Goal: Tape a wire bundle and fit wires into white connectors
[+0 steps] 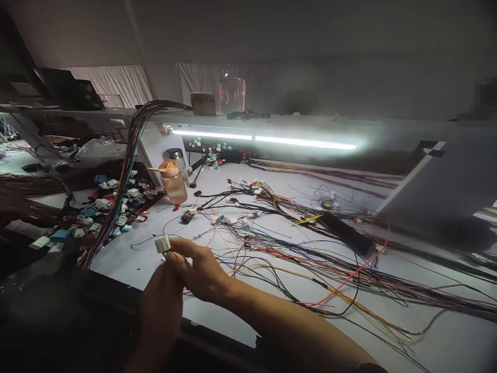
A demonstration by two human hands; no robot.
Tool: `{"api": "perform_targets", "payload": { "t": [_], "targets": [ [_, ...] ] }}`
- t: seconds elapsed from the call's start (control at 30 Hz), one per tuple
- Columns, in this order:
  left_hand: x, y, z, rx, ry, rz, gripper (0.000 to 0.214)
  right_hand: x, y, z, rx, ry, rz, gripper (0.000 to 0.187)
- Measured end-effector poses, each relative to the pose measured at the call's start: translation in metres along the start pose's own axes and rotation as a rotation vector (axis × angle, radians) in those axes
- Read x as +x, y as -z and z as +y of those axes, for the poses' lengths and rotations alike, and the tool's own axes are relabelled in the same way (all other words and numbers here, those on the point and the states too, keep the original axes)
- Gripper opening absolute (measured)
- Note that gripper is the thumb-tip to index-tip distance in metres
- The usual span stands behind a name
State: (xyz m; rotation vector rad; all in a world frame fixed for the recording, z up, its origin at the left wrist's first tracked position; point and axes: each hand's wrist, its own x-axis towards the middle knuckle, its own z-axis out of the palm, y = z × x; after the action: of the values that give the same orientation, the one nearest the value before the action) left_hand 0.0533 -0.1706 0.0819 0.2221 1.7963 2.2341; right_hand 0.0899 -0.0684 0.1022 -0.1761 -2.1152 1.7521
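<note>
White worktop (120, 261), strewn with multicoloured wire bundles (279, 248), with small connectors (187, 216) toward the left. At left rear, side by side: orange-capped bottle (174, 187) and dark-capped bottle (182, 166), both upright. At right: black sleeve (347, 233), aslant among the wires. On the shelf (310, 120) above: brownish box (203, 103), clear jar (233, 94) just beside, dark cable (244, 114).

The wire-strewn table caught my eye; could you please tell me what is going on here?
A person holds a pale connector at the fingertips of the right hand. The left hand is right up against that hand; whether it holds anything is hidden. Loose wires lie spread across the white table, with a bottle standing beyond the hands and a heap of connectors to the left.
</note>
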Motion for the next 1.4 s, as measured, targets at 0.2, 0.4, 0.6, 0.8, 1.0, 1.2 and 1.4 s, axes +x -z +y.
{"api": "perform_targets", "payload": {
  "t": [0.2, 0.4, 0.6, 0.8, 1.0, 1.2, 1.4],
  "targets": [
    [0.016, -0.014, 0.007, -0.294, 0.005, 0.006, 0.039, -0.01, 0.007, 0.012, -0.487, 0.048, -0.162, 0.036],
    [0.045, -0.028, 0.008, -0.515, 0.007, 0.008, 0.017, -0.008, 0.009, 0.036, -0.855, 0.035, -0.088, 0.037],
    [0.085, -0.022, 0.018, -0.547, -0.099, 0.068, 0.015, -0.006, 0.025, 0.084, -1.009, 0.072, 0.018, 0.029],
    [0.103, -0.02, 0.024, -0.522, -0.166, 0.091, 0.02, -0.006, 0.068, 0.103, -1.051, 0.105, 0.007, 0.032],
    [0.119, -0.023, 0.002, -0.489, -0.164, 0.151, 0.018, -0.014, 0.088, 0.107, -1.044, 0.089, -0.032, 0.024],
    [0.136, -0.028, -0.022, -0.379, -0.164, 0.161, 0.016, -0.022, 0.084, 0.109, -1.034, 0.058, -0.06, 0.025],
    [0.153, -0.034, -0.042, -0.334, -0.206, 0.322, 0.012, -0.023, 0.087, 0.109, -0.971, 0.05, -0.093, 0.028]
  ]
}}
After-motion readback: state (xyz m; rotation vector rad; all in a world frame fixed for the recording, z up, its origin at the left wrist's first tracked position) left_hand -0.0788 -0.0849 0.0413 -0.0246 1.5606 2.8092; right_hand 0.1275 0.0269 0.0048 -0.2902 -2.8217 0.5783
